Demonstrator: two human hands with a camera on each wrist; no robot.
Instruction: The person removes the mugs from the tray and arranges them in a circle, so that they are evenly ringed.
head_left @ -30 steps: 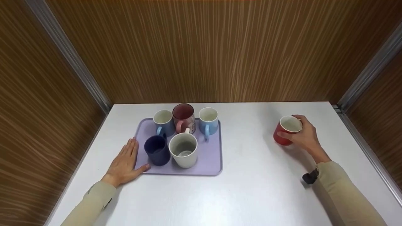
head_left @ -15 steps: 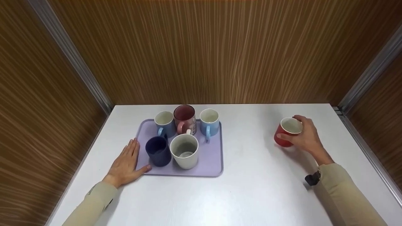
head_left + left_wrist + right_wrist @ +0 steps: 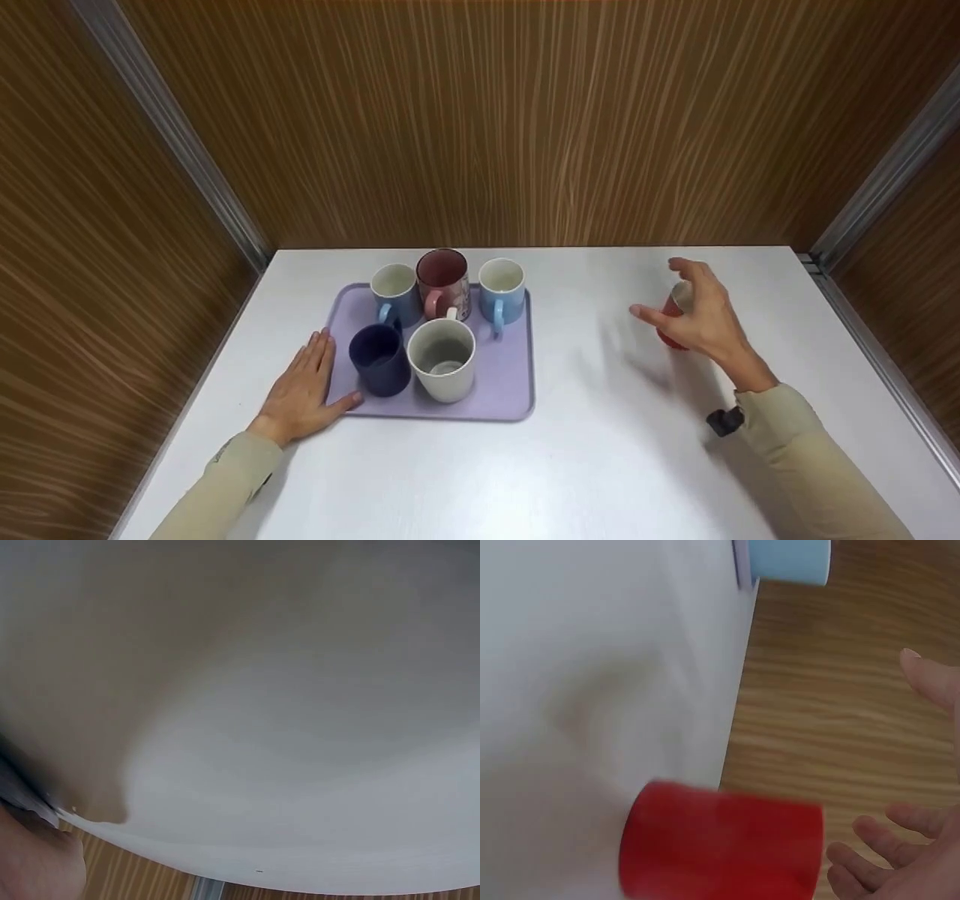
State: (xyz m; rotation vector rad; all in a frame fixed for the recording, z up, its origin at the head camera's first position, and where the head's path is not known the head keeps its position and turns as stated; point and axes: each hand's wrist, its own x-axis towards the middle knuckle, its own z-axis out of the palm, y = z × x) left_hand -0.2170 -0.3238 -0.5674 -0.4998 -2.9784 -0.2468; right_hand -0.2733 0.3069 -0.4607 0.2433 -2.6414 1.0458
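Observation:
My left hand [image 3: 296, 394] lies flat along the left edge of a lilac tray [image 3: 504, 379], its thumb over the near-left corner. Beside it on the tray stands a dark navy mug [image 3: 384, 375], with a tall white mug [image 3: 450, 385] to its right. Off to the right, my right hand [image 3: 705, 319] hovers with thumb and fingers spread, holding nothing. Partly hidden behind that hand, a red cup [image 3: 670, 307] with a white inside stands upright on the table. In the right wrist view the fingers are apart from the red cup [image 3: 720, 840].
Behind on the tray are a grey-blue mug [image 3: 406, 306], a pink patterned mug [image 3: 455, 291] and a light blue mug [image 3: 511, 306]. Wood-grain panels [image 3: 525, 127] rise behind and at both sides of the white table [image 3: 525, 480].
My right hand has let go of the red cup, risen and moved left, its fingers spreading. The red cup stays where it was. My left hand keeps its place on the tray.

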